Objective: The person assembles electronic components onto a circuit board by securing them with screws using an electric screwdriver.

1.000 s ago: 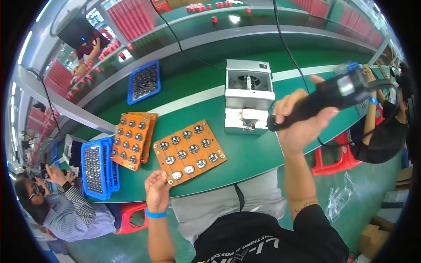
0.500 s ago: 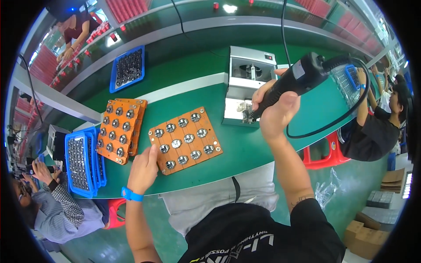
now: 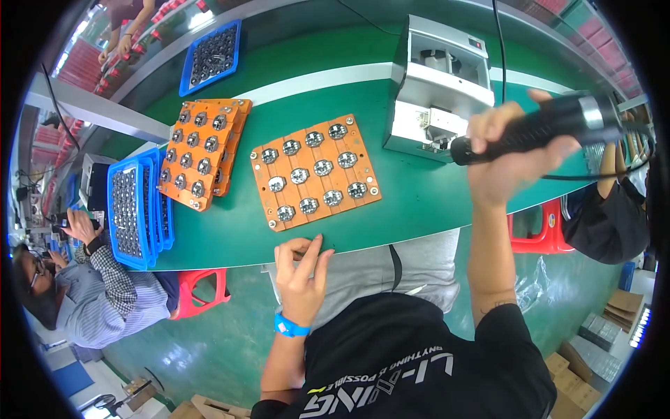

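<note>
My right hand [image 3: 516, 164] is wrapped round a thick black electric screwdriver [image 3: 558, 124], blurred by motion. The tool lies nearly level, its cord leaving the rear and its nose beside the front of a silver screw feeder [image 3: 447, 84]. An orange fixture plate [image 3: 317, 190] lies flat on the green bench, with round electronic parts seated in rows. By the bench edge, just below this plate, my left hand [image 3: 300, 276] is open. Its fingers are loosely bent and apart, with nothing visible in them and the plate untouched.
More orange plates [image 3: 199, 150] with the same parts lie stacked at the left. Blue trays [image 3: 129, 209] of small parts stand beyond them, and another blue tray [image 3: 209, 59] sits farther back. A co-worker [image 3: 105, 293] sits at the far left. A red stool [image 3: 541, 230] stands at the right.
My left hand has left the orange plate's edge and moved right, toward me. The screwdriver has tipped from slanting to nearly level, moving away from the feeder. The whole view has shifted.
</note>
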Tool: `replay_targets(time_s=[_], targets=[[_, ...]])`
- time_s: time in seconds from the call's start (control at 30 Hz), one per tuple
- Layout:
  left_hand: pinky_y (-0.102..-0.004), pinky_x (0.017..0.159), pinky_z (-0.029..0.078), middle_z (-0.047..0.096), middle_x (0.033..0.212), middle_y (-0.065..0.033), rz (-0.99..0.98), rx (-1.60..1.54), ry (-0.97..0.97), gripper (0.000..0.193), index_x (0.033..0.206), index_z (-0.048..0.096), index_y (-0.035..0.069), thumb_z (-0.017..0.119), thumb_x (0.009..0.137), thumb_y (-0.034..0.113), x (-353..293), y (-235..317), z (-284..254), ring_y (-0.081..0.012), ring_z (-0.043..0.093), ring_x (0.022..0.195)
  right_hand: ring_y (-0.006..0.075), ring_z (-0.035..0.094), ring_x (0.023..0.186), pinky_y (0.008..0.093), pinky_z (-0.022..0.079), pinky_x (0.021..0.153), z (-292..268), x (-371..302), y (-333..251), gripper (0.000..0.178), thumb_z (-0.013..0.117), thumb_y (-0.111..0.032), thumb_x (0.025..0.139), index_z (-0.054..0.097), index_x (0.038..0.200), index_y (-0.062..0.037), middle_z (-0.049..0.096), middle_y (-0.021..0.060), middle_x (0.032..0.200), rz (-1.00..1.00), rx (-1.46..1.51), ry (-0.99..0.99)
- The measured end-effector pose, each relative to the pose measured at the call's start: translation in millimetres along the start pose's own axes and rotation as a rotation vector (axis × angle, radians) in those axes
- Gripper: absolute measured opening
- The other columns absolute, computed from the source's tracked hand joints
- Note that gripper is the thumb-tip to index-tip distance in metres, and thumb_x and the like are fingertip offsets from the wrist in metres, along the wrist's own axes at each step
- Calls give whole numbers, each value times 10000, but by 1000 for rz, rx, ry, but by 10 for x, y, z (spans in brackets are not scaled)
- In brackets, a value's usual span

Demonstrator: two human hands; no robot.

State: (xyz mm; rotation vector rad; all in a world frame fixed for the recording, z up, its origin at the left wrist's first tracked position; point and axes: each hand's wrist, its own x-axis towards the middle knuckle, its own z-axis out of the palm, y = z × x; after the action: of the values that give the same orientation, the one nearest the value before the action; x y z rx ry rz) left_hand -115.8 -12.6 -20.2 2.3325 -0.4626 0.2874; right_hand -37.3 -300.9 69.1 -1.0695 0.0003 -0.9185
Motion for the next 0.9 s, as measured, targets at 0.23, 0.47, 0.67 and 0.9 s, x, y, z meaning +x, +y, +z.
replay_targets(time_s=[0.23,0.47,0.67,0.9], targets=[[-451,856,466,564,1220,-227,61,267,82,353,1139,685,-25,748,798,40,-283,56,155,-381,550,1047,153,395,534,332,353,596,-368,442,-262,733,263,-752,940,508,1094,-78,439,44,645,-121,179,3],[-443,872,451,597,1182,-191,99,226,72,327,1116,700,-15,743,793,19,-164,253,374,-364,559,1033,185,424,551,379,414,642,-864,1276,-570,800,277,-820,881,528,1044,-78,456,63,703,-220,291,42],[-393,837,442,638,1026,-134,-108,29,245,162,931,752,-12,751,770,-30,-141,291,449,-271,578,917,185,427,547,378,415,636,-243,1198,-444,808,277,-826,875,523,1062,-80,458,62,700,-250,301,22],[-357,772,440,606,1000,-120,-215,18,273,97,880,741,-6,730,789,-38,-122,317,502,-252,569,887,185,430,542,377,416,630,-394,1313,-385,818,277,-834,867,516,1082,-82,460,62,696,-249,303,24]])
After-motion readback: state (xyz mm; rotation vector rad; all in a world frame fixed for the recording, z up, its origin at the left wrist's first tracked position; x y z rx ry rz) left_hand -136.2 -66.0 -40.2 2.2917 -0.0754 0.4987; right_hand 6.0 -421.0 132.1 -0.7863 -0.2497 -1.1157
